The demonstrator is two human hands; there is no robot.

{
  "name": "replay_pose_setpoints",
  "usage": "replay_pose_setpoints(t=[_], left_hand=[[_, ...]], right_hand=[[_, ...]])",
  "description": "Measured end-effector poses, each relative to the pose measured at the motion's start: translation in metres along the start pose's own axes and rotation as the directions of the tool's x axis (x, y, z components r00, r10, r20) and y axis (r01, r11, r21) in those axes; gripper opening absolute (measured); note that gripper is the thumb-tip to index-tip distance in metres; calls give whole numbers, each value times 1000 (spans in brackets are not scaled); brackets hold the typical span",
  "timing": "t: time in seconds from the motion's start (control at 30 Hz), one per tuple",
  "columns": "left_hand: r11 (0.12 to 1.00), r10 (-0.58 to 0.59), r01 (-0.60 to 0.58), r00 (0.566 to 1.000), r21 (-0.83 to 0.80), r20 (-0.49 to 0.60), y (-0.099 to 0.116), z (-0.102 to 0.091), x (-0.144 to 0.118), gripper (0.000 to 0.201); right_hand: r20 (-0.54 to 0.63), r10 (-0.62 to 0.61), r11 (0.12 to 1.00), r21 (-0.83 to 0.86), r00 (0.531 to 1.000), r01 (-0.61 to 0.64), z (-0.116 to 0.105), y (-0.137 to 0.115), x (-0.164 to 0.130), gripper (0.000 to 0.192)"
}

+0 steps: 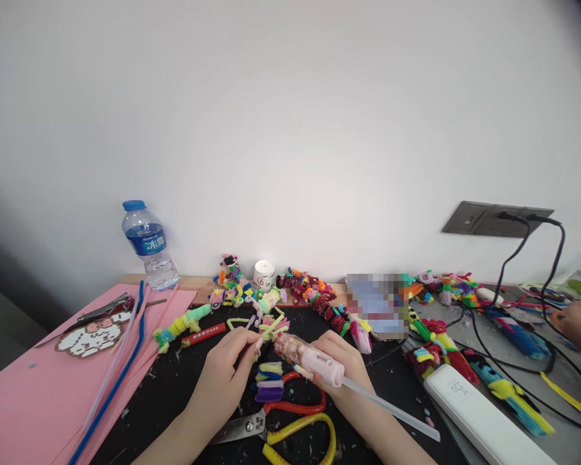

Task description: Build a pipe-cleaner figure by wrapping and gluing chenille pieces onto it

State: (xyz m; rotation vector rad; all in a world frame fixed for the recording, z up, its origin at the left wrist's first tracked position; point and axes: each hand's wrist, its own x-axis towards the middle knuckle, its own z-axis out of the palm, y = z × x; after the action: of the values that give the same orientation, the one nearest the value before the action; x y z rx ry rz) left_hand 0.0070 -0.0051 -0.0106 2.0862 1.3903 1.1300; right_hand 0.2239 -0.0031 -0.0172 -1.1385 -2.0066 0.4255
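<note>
our right hand [339,361] has its grip clenched round the pale pink glue gun [314,363], its nozzle at the yellow-green pipe-cleaner figure [271,326] pinched in our left hand [227,365] over the black surface [174,387]. many finished figures lie beyond; this one looks half-built.

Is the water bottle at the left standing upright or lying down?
Upright. The water bottle stands on its base by the wall, blue cap on top, behind the pink sheet.
</note>
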Motion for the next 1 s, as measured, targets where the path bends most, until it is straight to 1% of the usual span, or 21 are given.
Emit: replay_pose_setpoints(t=[0.1, 0.3, 0.67, 1.0], left_hand=[[1000, 6, -6, 1000, -10, 9, 0, 0, 0, 19], [1000, 9, -9, 1000, -17, 17, -1, 1, -1, 19], [999, 25, -24, 999, -29, 27, -1, 1, -1, 18], [998, 10, -8, 999, -58, 39, -3, 2, 0, 17]], right_hand=[[2, -24, 1000, 18, 1000, 24, 2, 5, 0, 19], [13, -26, 998, 58, 1000, 26, 2, 6, -1, 22], [31, 33, 998, 59, 999, -35, -2, -3, 0, 18], [21, 20, 998, 63, 1000, -21, 0, 0, -1, 13]])
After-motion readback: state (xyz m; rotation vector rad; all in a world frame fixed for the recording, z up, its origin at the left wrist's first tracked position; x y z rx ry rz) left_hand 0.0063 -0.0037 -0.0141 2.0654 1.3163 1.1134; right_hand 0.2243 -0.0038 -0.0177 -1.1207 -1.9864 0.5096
